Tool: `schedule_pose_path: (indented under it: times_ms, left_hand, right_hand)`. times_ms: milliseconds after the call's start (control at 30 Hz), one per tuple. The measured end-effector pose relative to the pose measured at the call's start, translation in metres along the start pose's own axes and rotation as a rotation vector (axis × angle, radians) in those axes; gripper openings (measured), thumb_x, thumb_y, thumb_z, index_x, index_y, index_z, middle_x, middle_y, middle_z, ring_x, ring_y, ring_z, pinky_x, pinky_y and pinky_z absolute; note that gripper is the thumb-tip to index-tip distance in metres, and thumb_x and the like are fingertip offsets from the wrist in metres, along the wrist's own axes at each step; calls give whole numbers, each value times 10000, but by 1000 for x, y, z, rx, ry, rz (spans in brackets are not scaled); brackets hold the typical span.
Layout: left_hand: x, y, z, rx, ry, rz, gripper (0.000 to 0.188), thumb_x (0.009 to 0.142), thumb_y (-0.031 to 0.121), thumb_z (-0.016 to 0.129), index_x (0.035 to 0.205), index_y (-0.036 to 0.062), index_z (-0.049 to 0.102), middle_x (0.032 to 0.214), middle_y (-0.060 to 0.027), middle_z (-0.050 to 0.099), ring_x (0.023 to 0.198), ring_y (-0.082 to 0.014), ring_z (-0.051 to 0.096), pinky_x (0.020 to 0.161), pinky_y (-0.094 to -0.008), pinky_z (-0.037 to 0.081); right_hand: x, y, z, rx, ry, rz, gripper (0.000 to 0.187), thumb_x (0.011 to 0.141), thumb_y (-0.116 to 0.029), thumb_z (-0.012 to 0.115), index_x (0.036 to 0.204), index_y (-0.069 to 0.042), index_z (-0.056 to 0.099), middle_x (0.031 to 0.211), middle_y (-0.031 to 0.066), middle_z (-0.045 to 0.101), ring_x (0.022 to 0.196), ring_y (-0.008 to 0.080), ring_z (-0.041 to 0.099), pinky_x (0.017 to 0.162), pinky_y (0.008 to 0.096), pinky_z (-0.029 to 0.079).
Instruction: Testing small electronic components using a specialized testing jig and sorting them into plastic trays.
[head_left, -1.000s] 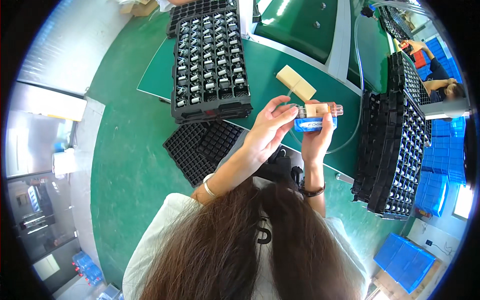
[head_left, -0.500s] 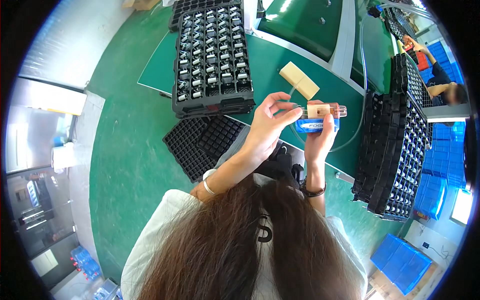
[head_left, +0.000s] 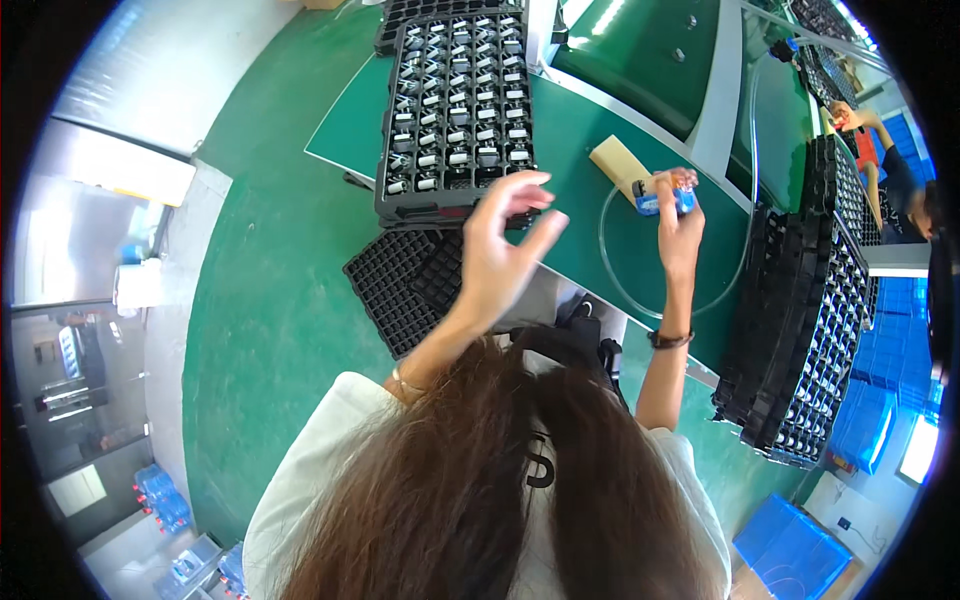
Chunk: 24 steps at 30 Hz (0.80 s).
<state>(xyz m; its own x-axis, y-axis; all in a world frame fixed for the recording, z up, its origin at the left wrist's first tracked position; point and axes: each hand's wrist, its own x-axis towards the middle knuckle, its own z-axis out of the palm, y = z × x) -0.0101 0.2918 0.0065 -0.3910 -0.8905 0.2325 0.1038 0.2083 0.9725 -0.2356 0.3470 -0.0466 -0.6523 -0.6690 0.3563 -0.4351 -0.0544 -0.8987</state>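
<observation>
My right hand [head_left: 677,222] is shut on a small blue and wood-coloured tool [head_left: 662,194] held over the green table [head_left: 585,225]. A clear hose [head_left: 615,280] loops from the tool across the table. My left hand [head_left: 505,245] hovers with spread fingers and nothing in it, at the near edge of a black tray [head_left: 457,110] filled with several small metal parts. A tan block [head_left: 617,160] lies on the table just left of the tool.
Empty black trays [head_left: 400,285] lie below the table edge on my left. A tall stack of black trays [head_left: 805,330] stands to my right. Blue crates [head_left: 790,550] sit on the floor lower right. Another person [head_left: 885,165] works at the far right.
My left hand has let go of the tool and moved left toward the filled tray. My right hand has moved the tool away from me, over the table.
</observation>
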Motion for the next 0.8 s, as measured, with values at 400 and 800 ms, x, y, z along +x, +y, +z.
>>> schedule_pose_path:
  times_ms: [400,800]
  left_hand:
    - [37,-34,-114,966,120,146,73,756,152,665,806,102,644,883,-20,593,882,-221,540,803,-352,359]
    - [31,0,-94,-326,5,-202,105,942,121,445,976,21,450,1064,-232,587,893,-271,636,745,-335,565]
  right_hand:
    - [25,28,15,-272,-120,0,414,748,-292,719,979,16,568,842,150,600,721,236,575,631,341,453]
    - [-5,6,-5,-407,-108,-55,550,652,-176,780,1111,-38,512,982,77,524,749,202,504,680,307,459]
